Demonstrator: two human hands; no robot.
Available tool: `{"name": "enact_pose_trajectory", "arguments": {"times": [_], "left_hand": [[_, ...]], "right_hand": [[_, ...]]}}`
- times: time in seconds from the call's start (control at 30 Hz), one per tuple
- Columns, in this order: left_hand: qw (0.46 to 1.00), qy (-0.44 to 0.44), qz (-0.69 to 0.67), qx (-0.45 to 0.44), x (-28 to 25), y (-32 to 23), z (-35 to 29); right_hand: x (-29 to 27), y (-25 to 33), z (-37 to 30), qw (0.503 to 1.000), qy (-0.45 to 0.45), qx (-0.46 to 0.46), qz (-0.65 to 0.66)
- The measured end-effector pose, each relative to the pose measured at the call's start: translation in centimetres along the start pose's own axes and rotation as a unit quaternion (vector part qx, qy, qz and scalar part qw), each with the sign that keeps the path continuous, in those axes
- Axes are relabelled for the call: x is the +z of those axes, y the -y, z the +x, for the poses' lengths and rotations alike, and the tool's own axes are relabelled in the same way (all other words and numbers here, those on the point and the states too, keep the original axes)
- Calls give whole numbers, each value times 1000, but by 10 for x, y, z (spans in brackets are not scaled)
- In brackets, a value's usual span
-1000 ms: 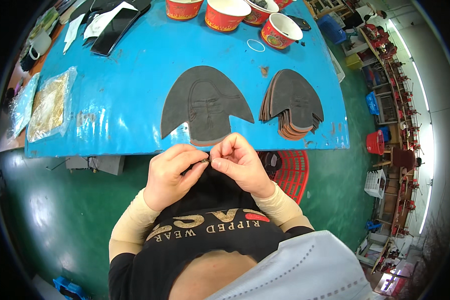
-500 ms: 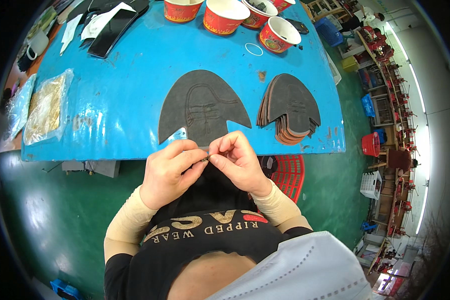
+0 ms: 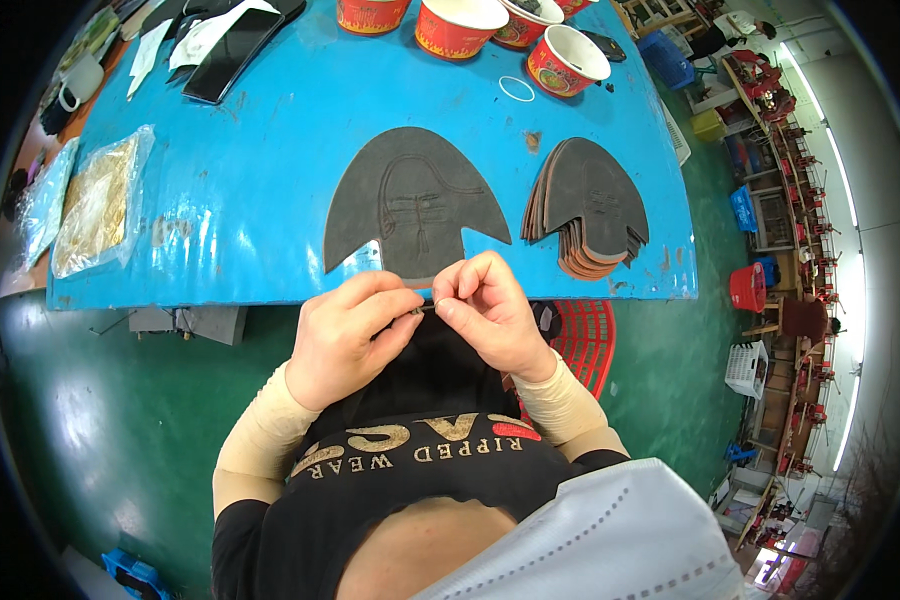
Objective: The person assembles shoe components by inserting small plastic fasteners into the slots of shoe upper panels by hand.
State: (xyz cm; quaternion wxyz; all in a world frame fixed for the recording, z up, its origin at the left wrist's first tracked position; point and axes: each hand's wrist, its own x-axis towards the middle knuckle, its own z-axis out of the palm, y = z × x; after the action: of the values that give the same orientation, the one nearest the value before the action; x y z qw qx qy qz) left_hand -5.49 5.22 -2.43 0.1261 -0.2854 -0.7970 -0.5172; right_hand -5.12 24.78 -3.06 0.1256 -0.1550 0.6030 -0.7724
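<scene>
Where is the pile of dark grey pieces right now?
In the head view, the pile sits toward the right side of the blue table, just right of the lone large grey piece.

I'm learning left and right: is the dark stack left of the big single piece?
No, the dark stack lies right of the big single piece.

This looks like a factory workshop, to judge by the scuffed blue tabletop point(image 3: 240, 210) bearing a stack of like-shaped dark cut pieces point(image 3: 598, 205), the glossy green floor point(image 3: 190, 420), the long row of cluttered workbenches point(image 3: 808, 250) with a red bucket point(image 3: 747, 286) and white crate point(image 3: 747, 368) beside it, and the strip lights point(image 3: 849, 420) running alongside.
</scene>
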Motion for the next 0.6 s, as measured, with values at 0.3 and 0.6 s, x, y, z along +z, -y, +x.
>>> {"name": "enact_pose_trajectory", "arguments": {"times": [0.3,0.6], "left_hand": [[993,23,111,-40,-14,7,-1],[985,29,171,-7,2,18,0]], "right_hand": [[-14,8,4,993,-66,-23,-99],[-48,-3,55,893,-159,-132,-399]]}}
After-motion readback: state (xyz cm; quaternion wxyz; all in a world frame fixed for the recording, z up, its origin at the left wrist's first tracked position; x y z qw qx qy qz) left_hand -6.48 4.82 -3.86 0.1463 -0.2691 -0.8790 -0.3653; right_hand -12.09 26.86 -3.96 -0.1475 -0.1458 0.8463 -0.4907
